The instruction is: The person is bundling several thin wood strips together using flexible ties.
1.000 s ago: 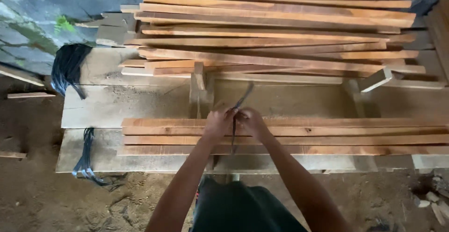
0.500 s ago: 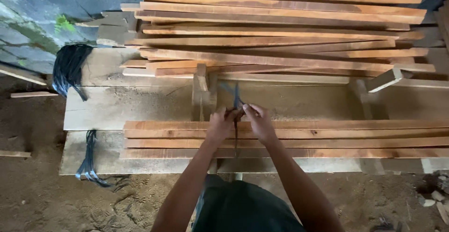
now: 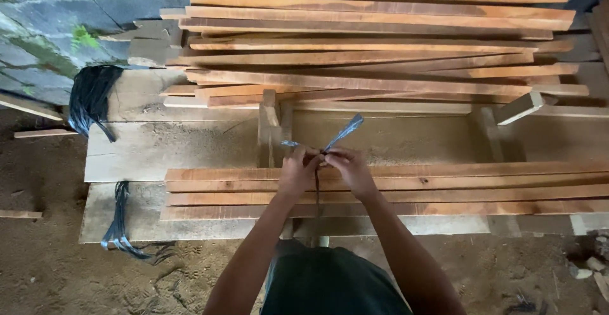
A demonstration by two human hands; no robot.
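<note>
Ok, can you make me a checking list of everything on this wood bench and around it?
Surface: rough plank workbench, dusty.
Job's things: bundle of wooden slats with a dark strap wrapped round it.
Clutter: loose slat pile behind; black strap bundle; straps hanging off the front edge.
Hands: left hand and right hand both pinch the strap ends.
Cables: nothing seen.
Surroundings: dirt floor, stone wall.

1 head camera looks steeply down, close above the workbench (image 3: 158, 150).
</note>
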